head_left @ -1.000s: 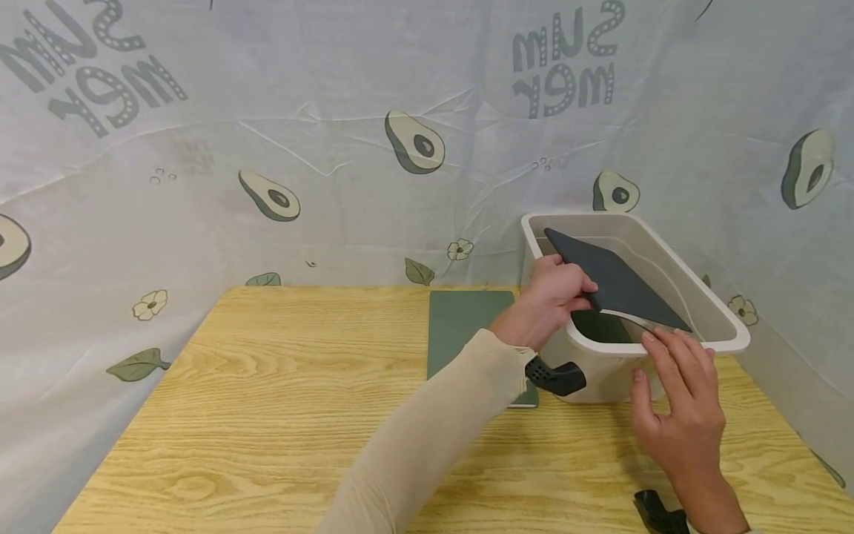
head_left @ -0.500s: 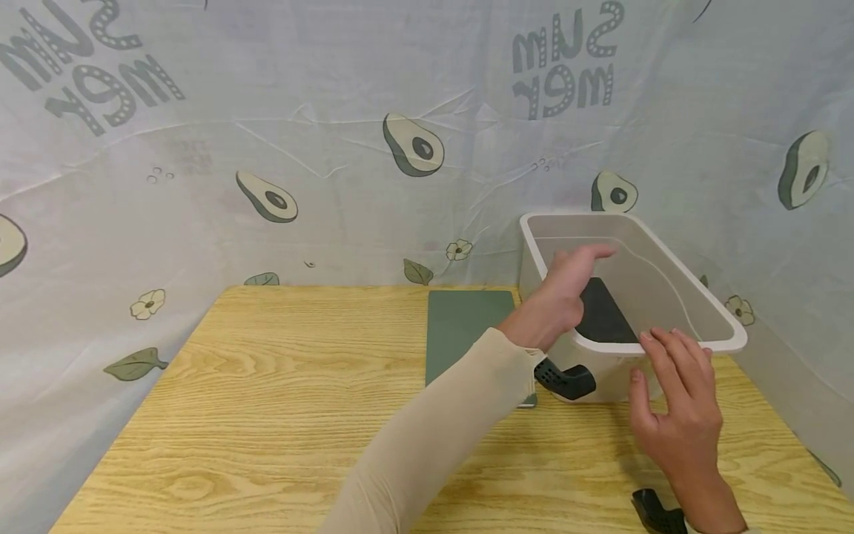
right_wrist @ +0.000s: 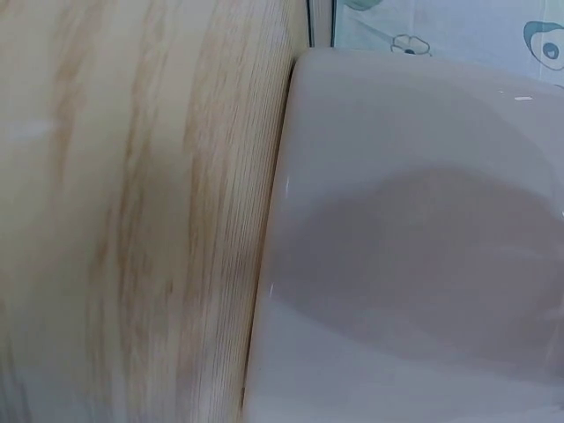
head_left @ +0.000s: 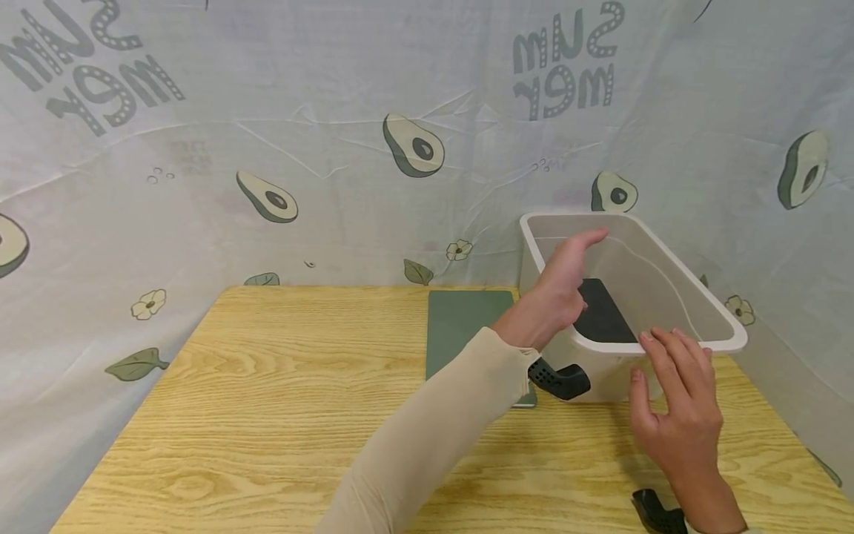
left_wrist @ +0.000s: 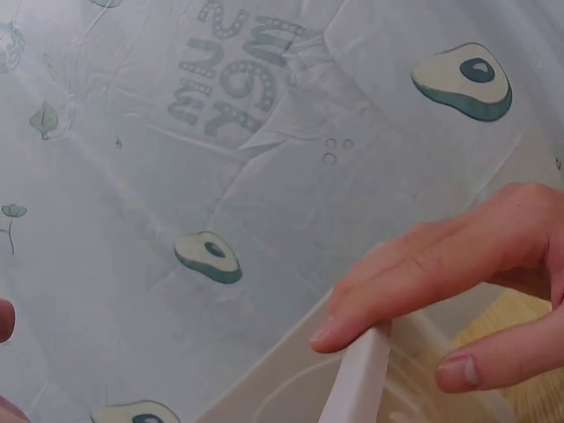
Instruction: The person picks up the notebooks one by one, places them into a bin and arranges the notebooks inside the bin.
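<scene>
My left hand (head_left: pixel 563 285) is over the near-left side of the light grey bin (head_left: pixel 680 274), thumb pointing away and nothing held. In the left wrist view only bits of this hand (left_wrist: pixel 4 319) show at the left edge. A dark notebook (head_left: pixel 603 315) lies flat at the bottom of the bin, partly hidden by the left hand and the near rim. My right hand (head_left: pixel 683 408) rests its fingertips on the bin's near rim, the thumb lower by the outer wall. The left wrist view also shows the right hand (left_wrist: pixel 441 264) on the rim (left_wrist: pixel 357 379).
A green notebook (head_left: pixel 460 326) lies on the wooden table (head_left: pixel 267 408) left of the bin, partly under my left forearm. Behind the table hangs a pale curtain (head_left: pixel 333 148) printed with avocados. The right wrist view is filled by the bin's outer wall (right_wrist: pixel 423 256) beside the tabletop.
The dark notebook, gripped by my left hand over the bin a second ago, has been let go and lies inside at the bottom. The left hand has lifted slightly; the right hand stays put.
</scene>
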Tool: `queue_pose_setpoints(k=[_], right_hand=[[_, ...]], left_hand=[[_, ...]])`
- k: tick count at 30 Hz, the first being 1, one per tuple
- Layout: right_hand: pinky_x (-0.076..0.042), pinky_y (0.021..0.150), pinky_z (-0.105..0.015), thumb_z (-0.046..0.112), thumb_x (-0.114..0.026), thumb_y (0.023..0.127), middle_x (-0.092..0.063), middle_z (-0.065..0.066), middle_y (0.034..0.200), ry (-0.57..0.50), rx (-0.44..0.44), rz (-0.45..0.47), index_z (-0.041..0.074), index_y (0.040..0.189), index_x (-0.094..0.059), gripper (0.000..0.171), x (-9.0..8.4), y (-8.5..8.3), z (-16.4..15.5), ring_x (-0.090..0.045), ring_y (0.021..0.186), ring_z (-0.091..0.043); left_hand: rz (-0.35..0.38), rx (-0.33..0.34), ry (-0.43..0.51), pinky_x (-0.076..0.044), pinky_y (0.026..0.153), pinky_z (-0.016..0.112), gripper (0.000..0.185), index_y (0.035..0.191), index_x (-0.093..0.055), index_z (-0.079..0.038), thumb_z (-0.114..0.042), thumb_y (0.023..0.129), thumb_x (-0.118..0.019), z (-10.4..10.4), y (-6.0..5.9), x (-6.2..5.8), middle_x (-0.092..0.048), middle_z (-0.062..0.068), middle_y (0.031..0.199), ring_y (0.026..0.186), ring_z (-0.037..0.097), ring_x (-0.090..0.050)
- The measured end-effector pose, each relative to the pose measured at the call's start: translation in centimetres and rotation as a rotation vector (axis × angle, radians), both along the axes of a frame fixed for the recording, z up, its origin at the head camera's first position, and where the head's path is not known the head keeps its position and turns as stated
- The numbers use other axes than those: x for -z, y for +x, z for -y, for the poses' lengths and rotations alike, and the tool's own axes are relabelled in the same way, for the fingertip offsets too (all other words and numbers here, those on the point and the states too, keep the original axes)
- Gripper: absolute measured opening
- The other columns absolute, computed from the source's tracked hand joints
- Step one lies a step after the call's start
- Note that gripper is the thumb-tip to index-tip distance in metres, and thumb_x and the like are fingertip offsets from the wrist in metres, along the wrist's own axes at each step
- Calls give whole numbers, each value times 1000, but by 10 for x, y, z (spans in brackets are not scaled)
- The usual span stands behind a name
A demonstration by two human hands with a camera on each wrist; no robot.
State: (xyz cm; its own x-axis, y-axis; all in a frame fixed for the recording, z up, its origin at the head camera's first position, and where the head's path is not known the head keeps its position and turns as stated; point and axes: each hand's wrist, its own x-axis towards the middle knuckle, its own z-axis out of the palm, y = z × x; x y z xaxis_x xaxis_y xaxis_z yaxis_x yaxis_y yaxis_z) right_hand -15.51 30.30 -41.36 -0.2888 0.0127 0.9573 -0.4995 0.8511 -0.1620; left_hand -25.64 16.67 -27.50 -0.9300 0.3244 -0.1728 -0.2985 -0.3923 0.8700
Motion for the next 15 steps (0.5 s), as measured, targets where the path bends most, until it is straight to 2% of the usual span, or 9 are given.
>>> queue_pose_setpoints(k=[2, 4, 6, 9, 12, 15], right_hand=[[-36, 127, -53, 27, -57, 103, -71, -32, 125, 1, -3, 2, -5, 125, -75, 42, 0, 0, 0, -59, 120, -55], [-36, 126, -54, 28, -57, 104, -71, -32, 125, 2, -4, 6, -5, 125, -75, 43, 1, 1, 0, -59, 121, -54], [-35, 127, -54, 28, -56, 104, -70, -31, 126, 7, 3, 18, -5, 126, -74, 43, 1, 1, -1, -58, 122, -53], [-34, 128, -53, 28, -56, 104, -70, -31, 126, 6, 6, 22, -5, 127, -74, 43, 1, 1, -1, -58, 123, -53], [-34, 128, -50, 28, -56, 104, -70, -31, 126, 6, 3, 20, -5, 127, -74, 43, 1, 1, -1, -58, 123, -53], [-35, 128, -49, 28, -57, 104, -70, -31, 126, 3, 0, 14, -5, 126, -74, 43, 1, 1, -1, -58, 122, -53]], left_hand=[[-30, 7, -26, -15, 127, 75, 36, 132, -60, -20, -39, 101, -64, 2, 1, 0, -32, 0, 168, 162, 39, -20], [-58, 14, -62, -18, 129, 70, 49, 145, -56, -19, -41, 102, -63, 5, 2, 1, -30, -4, 171, 163, 32, -22], [-88, 32, -106, -23, 130, 64, 63, 158, -45, -19, -43, 102, -62, 9, 2, 2, -27, -6, 174, 163, 27, -23], [-150, 49, -213, -28, 130, 55, 80, 169, -28, -23, -46, 101, -62, 13, 3, 3, -25, -7, 176, 162, 24, -28], [-265, 82, -362, -30, 130, 50, 78, 170, -28, -26, -49, 102, -60, 18, 3, 5, -29, -8, 175, 161, 22, -32], [-436, 134, -531, -29, 131, 46, 74, 169, -29, -29, -51, 105, -58, 24, 2, 10, -28, -10, 176, 163, 16, -29]])
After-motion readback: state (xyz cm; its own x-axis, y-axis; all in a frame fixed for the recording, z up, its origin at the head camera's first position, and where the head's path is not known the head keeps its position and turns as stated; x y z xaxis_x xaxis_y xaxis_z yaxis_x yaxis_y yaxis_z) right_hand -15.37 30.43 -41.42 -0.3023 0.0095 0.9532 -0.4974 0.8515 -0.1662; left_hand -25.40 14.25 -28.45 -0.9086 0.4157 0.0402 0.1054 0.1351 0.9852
